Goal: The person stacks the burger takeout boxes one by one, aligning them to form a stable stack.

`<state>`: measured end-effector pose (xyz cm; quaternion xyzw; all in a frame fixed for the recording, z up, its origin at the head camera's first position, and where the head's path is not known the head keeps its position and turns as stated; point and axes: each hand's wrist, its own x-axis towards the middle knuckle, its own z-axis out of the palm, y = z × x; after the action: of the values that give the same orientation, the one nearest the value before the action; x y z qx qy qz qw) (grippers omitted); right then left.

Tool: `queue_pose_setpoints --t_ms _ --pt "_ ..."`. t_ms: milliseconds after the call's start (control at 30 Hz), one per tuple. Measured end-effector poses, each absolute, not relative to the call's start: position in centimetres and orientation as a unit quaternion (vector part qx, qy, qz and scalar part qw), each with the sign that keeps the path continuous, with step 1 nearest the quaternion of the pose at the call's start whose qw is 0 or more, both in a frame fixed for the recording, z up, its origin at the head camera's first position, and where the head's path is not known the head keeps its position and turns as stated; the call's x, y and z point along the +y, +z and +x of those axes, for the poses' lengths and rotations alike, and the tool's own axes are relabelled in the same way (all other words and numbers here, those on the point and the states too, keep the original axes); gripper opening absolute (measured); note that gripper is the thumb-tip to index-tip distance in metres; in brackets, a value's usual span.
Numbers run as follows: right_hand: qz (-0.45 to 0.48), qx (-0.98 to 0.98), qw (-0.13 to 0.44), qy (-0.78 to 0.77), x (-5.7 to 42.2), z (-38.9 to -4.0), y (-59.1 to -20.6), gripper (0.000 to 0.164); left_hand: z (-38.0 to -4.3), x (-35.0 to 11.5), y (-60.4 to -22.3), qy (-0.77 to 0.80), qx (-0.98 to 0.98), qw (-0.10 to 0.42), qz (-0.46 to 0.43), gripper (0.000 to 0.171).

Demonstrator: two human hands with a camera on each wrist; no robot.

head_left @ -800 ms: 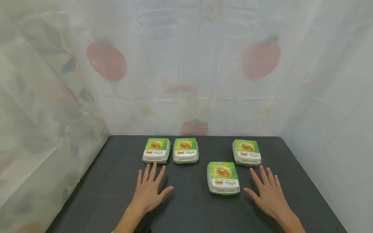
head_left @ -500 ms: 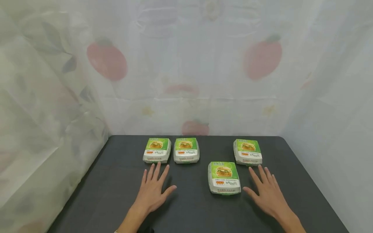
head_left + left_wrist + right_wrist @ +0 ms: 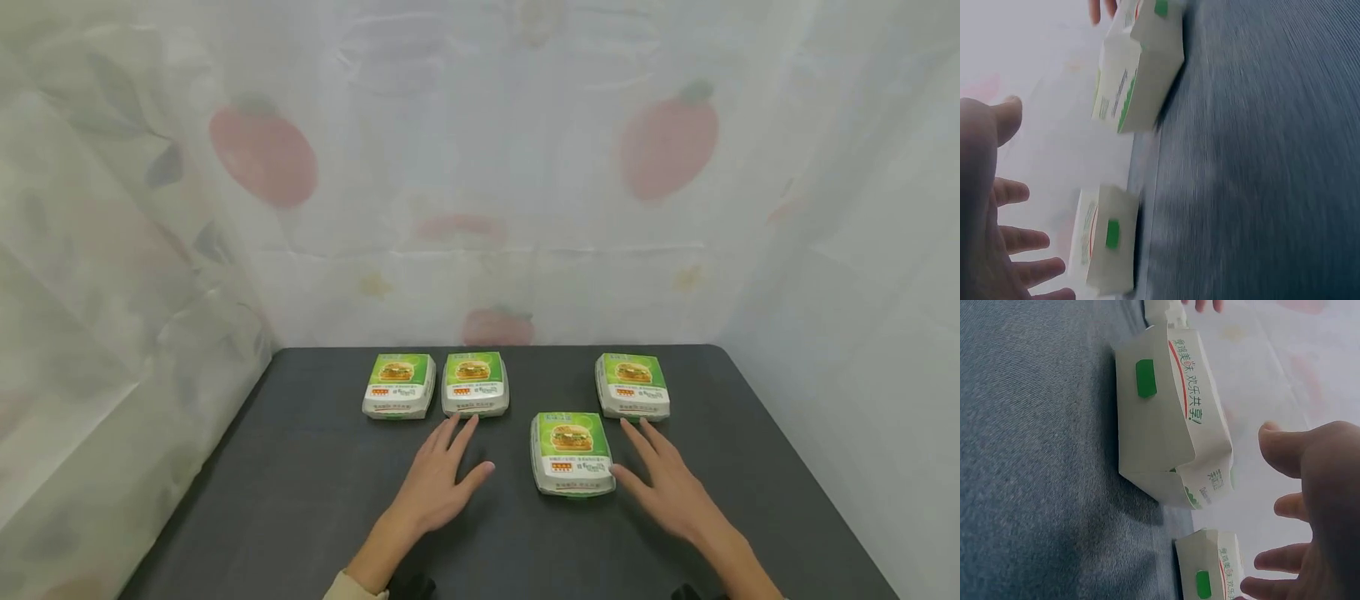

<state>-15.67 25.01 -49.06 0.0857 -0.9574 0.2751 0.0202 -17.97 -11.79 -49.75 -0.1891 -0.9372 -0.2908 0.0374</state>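
- Hands: well apart from each other, both with fingers extended and nothing gripped.
- Left hand [image 3: 437,485]: over the table, palm down, thumb spread out toward the front box. Its fingertips overlap the near edge of the back-middle box in the head view — contact cannot be told.
- Right hand [image 3: 670,492]: to the right of the front box, thumb pointing at that box's right side. Right wrist view shows a gap between thumb and carton; the fingers reach toward the near edge of the back-right box.
- Front box [image 3: 572,454]: flat on the table, nearest the person, between the two hands; green and white lid with a burger picture.
- Back-left box [image 3: 399,387] and back-middle box [image 3: 476,384]: side by side near the far edge, narrow gap between.
- Back-right box [image 3: 633,387]: same printing, behind and right of the front box.
- Table [image 3: 300,500]: dark surface. Beyond it — a pale sheet [image 3: 450,150] printed with red fruit.
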Motion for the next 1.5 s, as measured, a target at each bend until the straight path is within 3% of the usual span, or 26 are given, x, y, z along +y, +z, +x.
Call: queue_pose_setpoints --t_ms 433,900,1500 --pt "0.105 -0.935 0.026 0.337 24.1 -16.9 -49.0 0.075 -19.1 -7.8 -49.8 -0.406 -0.892 -0.002 -0.199 0.074" --pt "0.102 -0.891 -0.011 0.443 23.4 -18.3 -50.1 0.07 -21.1 -5.0 -51.0 -0.486 -0.842 -0.065 -0.223 0.07" --pt "0.083 -0.861 -0.047 0.5 23.3 -18.8 -51.0 0.066 -21.6 -3.2 -51.7 -0.514 -0.825 -0.098 -0.214 0.068"
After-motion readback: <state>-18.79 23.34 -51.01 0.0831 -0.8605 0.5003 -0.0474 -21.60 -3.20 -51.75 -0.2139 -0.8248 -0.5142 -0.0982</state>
